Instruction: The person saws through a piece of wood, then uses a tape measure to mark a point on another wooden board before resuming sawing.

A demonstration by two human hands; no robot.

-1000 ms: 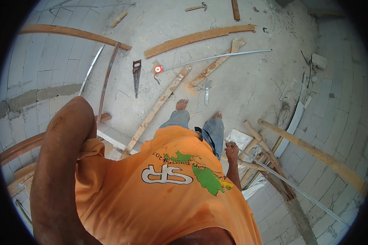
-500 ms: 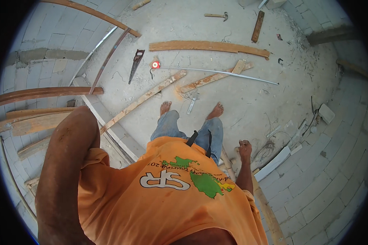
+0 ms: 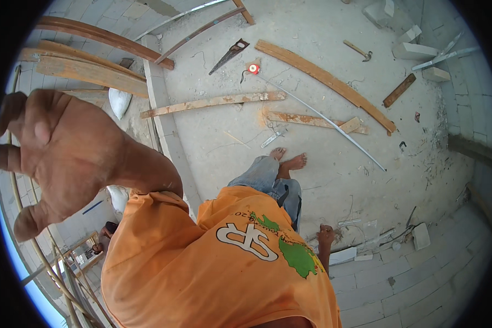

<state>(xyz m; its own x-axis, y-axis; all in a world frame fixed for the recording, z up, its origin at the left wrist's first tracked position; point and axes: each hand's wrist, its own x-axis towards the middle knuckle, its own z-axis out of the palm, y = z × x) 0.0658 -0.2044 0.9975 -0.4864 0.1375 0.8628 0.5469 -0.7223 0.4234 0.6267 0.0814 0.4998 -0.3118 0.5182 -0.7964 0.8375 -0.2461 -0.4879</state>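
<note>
My left hand [image 3: 74,147] is raised close in front of me on the left, palm in view. Its fingers are apart and partly bent, and it holds nothing. My right hand [image 3: 326,234] hangs low by my right side with its fingers curled in; no object shows in it. On the floor ahead lie a handsaw [image 3: 229,56], a red tape measure [image 3: 253,68] with its blade [image 3: 325,117] drawn out, and a metal square [image 3: 271,139]. Neither hand touches these tools.
A long plank [image 3: 322,82], a stained board [image 3: 213,103] and a shorter board [image 3: 306,119] lie about. Farther right are a hammer [image 3: 359,51] and a wood piece [image 3: 399,90]. Timbers [image 3: 104,41] jut in from the left. Another person [image 3: 107,232] shows in the lower left.
My left hand has come into view, palm showing, where only the bent arm showed before. The view has turned, and my feet are closer together. My right hand stays low at my side.
</note>
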